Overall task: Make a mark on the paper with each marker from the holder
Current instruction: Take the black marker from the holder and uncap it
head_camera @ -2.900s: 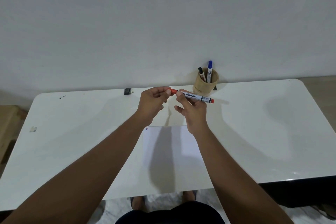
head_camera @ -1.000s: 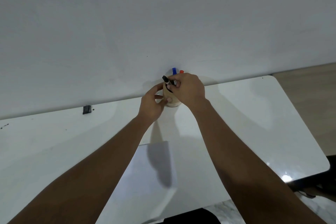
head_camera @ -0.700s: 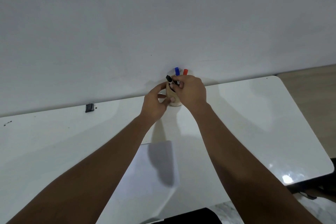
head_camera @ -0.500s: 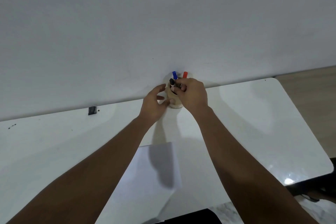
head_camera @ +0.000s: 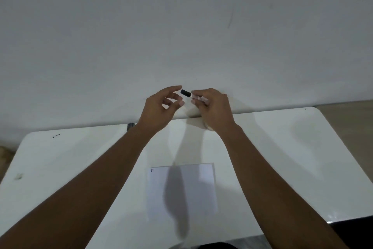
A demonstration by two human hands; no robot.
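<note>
The right hand (head_camera: pixel 212 105) grips the black marker (head_camera: pixel 188 94) above the table (head_camera: pixel 282 147); the open left hand (head_camera: pixel 159 107) should pinch its cap and pull straight, away from the paper (head_camera: pixel 203 188)

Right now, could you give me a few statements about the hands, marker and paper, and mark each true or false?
1. The right hand holds a black-capped marker. True.
2. The left hand grips the cap. False: its fingers are spread beside the cap, not closed on it.
3. The paper lies on the table between the forearms. True.
4. The paper is blank. False: small marks sit in its top left corner.
5. The marker tip is on the paper. False: the marker is held up, still capped.
</note>
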